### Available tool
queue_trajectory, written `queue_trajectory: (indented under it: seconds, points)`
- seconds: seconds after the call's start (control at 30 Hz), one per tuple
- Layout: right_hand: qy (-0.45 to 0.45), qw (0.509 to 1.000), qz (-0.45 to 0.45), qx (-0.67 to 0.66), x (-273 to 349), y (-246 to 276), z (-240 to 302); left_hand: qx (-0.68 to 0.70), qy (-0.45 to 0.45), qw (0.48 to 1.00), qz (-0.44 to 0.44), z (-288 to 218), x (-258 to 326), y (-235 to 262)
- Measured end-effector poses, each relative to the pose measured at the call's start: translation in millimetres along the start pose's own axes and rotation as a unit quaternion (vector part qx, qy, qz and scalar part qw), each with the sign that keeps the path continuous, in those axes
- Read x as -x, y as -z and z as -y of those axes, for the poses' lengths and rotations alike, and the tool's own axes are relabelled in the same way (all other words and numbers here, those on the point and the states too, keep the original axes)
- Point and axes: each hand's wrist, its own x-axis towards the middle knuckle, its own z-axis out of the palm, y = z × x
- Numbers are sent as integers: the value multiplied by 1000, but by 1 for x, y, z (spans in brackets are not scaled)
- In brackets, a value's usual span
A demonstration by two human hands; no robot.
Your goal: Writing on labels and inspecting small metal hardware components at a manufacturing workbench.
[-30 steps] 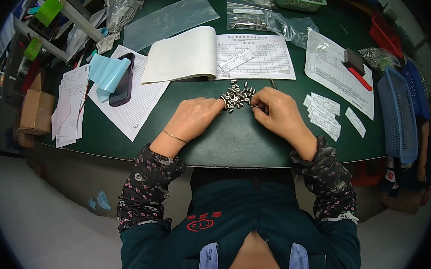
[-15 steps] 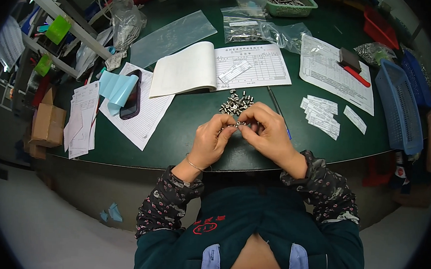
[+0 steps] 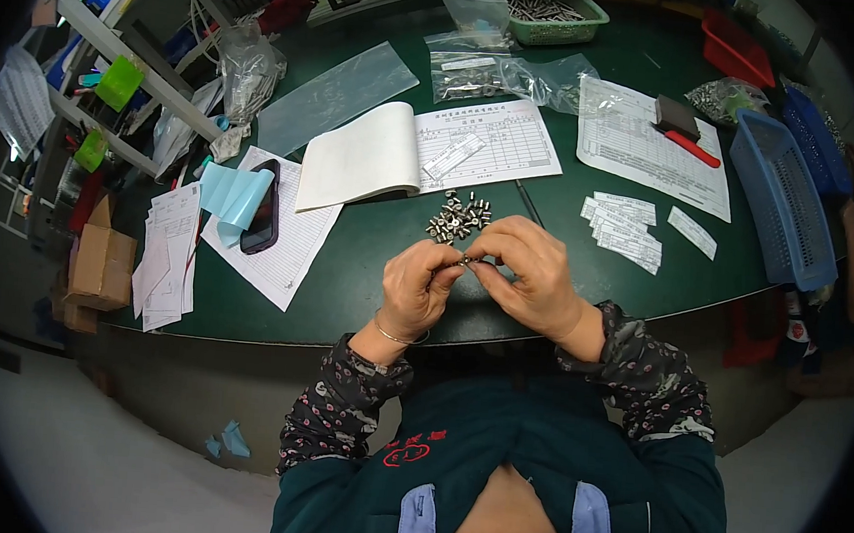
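Note:
My left hand (image 3: pixel 416 288) and my right hand (image 3: pixel 529 280) meet at the fingertips over the near part of the green table. Both are closed in a pinch around a small metal part (image 3: pixel 466 260), mostly hidden by the fingers. Whether more than one piece is held I cannot tell. Just beyond the fingertips lies a loose pile of small silvery cylindrical metal parts (image 3: pixel 458 219). A dark pen (image 3: pixel 528 202) rests beside the pile, partly covered by my right hand.
Beyond the pile lies an open form book (image 3: pixel 490 142). A phone (image 3: pixel 262 217) and papers sit left. At right are paper slips (image 3: pixel 627 231), a sheet with a red-handled tool (image 3: pixel 693 148) and a blue basket (image 3: pixel 783 202). A green tray (image 3: pixel 553 20) of metal pins stands at the back.
The whole view has shifted slightly, so the table items appear a little displaced. My hands stay together, and the right fingers have changed their pose slightly around the small part.

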Motion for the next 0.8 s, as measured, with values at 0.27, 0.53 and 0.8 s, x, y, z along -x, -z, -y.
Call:
queue_trajectory:
  seconds: [0.27, 0.53, 0.8]
  points:
    - [0, 1000, 9, 13, -6, 2, 4, 144, 139, 980, -11, -7, 4, 1]
    - [-61, 978, 192, 50, -6, 1, 6, 598, 575, 558, -30, -16, 4, -4]
    - [-62, 954, 161, 244, -60, 28, -50, 640, 571, 514, -33, -1, -1, 0]
